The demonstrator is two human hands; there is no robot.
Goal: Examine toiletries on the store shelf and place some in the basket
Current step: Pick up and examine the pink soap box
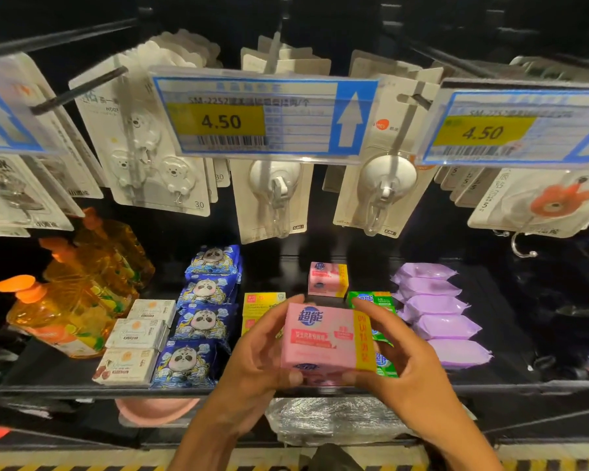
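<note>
Both my hands hold a pink soap box (323,338) with blue characters and a yellow side strip, in front of the dark shelf (65,375). My left hand (259,355) grips its left side, fingers over the top and thumb under the bottom. My right hand (398,355) grips its right side the same way. Another pink soap box (327,278) stands further back on the shelf. A yellow box (259,309) sits left of the held one, and green boxes (378,302) lie right of it, partly hidden. No basket is in view.
On the shelf sit orange pump bottles (65,307), white soap boxes (133,348), blue panda packs (201,321) and purple packs (442,317). Hook packs (272,195) and price tags (262,117) hang on pegs above. A lower shelf holds a wrapped bundle (337,419).
</note>
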